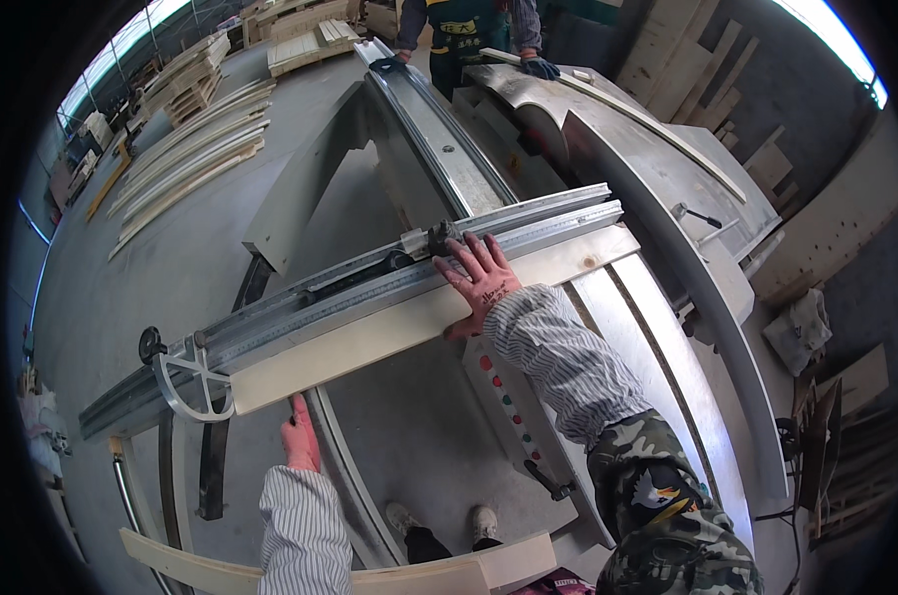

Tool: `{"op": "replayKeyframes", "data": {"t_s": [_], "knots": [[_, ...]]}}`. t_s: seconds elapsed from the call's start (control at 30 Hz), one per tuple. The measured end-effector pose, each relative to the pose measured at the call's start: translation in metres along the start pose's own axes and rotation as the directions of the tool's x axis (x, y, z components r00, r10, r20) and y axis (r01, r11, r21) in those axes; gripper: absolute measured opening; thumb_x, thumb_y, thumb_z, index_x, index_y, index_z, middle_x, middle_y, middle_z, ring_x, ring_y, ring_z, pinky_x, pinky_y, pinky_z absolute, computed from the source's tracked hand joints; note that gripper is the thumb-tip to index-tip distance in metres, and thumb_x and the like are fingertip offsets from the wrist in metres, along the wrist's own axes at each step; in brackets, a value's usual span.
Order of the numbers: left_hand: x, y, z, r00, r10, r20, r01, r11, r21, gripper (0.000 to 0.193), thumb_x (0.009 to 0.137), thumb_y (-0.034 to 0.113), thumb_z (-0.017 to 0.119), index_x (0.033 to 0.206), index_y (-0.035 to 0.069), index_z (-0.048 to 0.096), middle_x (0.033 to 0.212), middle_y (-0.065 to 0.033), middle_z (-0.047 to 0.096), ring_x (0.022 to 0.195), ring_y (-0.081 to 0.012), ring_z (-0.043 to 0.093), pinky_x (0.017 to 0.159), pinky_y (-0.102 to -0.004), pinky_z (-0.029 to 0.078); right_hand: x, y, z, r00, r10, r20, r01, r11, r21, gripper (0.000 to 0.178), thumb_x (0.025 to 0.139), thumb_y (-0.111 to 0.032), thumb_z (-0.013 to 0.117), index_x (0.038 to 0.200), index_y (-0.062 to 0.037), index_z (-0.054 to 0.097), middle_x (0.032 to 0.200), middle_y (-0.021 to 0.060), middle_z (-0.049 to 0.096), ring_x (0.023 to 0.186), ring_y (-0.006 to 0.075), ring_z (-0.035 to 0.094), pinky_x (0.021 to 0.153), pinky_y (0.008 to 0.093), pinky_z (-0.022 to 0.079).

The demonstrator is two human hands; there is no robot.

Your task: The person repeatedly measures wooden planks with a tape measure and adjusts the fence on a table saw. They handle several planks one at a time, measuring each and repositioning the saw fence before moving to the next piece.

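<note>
A long pale wooden board [419,319] lies along the metal fence [369,288] of a sliding table saw. My right hand [483,288], in a reddish glove, is spread over the board, its fingertips reaching the fence by a black clamp knob [441,236]. Its thumb is at the board's near edge. My left hand [301,436], also gloved, has one finger stretched up to the near edge toward the board's left end; its other fingers look curled and are partly hidden. That end meets a rounded metal stop bracket [197,385].
A metal rail [434,134] runs away toward a co-worker [459,40], whose gloved hands rest at the rail and on the saw table [647,149]. A thin strip [622,114] lies there. Another board [419,577] crosses low before me. Wood strips [196,159] lie on the left floor.
</note>
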State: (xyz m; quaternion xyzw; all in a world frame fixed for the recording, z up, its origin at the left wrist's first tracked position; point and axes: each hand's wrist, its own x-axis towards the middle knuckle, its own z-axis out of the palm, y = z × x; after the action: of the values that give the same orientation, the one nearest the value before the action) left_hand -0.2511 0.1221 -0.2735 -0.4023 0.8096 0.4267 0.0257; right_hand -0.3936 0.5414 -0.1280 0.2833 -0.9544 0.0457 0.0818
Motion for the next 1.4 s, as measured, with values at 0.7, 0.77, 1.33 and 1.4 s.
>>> {"op": "replayKeyframes", "data": {"t_s": [0.7, 0.77, 1.33, 1.4], "knots": [[-0.059, 0.044, -0.001, 0.984, 0.114, -0.135, -0.119, 0.993, -0.028, 0.076, 0.096, 0.063, 0.047, 0.110, -0.010, 0.065, 0.102, -0.0224, 0.070, 0.099, -0.0292, 0.065, 0.087, -0.0409, 0.048, 0.009, 0.011, 0.032, 0.977, -0.167, -0.134, 0.173, 0.984, 0.038, 0.096, 0.053, -0.067, 0.078, 0.140, -0.0375, 0.050, 0.144, 0.0149, 0.043, 0.137, 0.0533, 0.026, 0.114, 0.0717, 0.010], [-0.058, 0.041, 0.000, 0.986, 0.105, -0.128, -0.110, 0.994, -0.029, 0.075, 0.097, 0.062, 0.047, 0.110, -0.010, 0.065, 0.104, -0.0225, 0.070, 0.101, -0.0293, 0.065, 0.088, -0.0406, 0.048, 0.010, 0.010, 0.030, 0.978, -0.171, -0.121, 0.175, 0.984, 0.025, 0.097, 0.054, -0.067, 0.077, 0.141, -0.0378, 0.048, 0.144, 0.0148, 0.043, 0.137, 0.0534, 0.025, 0.114, 0.0717, 0.010], [-0.058, 0.025, 0.007, 0.985, 0.157, -0.073, -0.168, 0.969, -0.184, 0.070, 0.101, 0.054, 0.045, 0.119, -0.012, 0.058, 0.114, -0.0224, 0.066, 0.108, -0.0261, 0.060, 0.095, -0.0361, 0.044, 0.009, 0.010, 0.032, 0.944, -0.202, -0.260, 0.203, 0.979, -0.022, 0.098, 0.050, -0.066, 0.079, 0.138, -0.0349, 0.051, 0.139, 0.0154, 0.046, 0.135, 0.0532, 0.027, 0.112, 0.0727, 0.014], [-0.059, 0.026, 0.008, 0.985, 0.155, -0.081, -0.167, 0.970, -0.174, 0.071, 0.100, 0.055, 0.045, 0.119, -0.012, 0.058, 0.114, -0.0226, 0.066, 0.108, -0.0276, 0.060, 0.094, -0.0366, 0.044, 0.009, 0.009, 0.031, 0.955, -0.184, -0.231, 0.181, 0.983, -0.031, 0.098, 0.050, -0.066, 0.079, 0.138, -0.0349, 0.051, 0.140, 0.0151, 0.045, 0.136, 0.0523, 0.026, 0.114, 0.0715, 0.013]]}}
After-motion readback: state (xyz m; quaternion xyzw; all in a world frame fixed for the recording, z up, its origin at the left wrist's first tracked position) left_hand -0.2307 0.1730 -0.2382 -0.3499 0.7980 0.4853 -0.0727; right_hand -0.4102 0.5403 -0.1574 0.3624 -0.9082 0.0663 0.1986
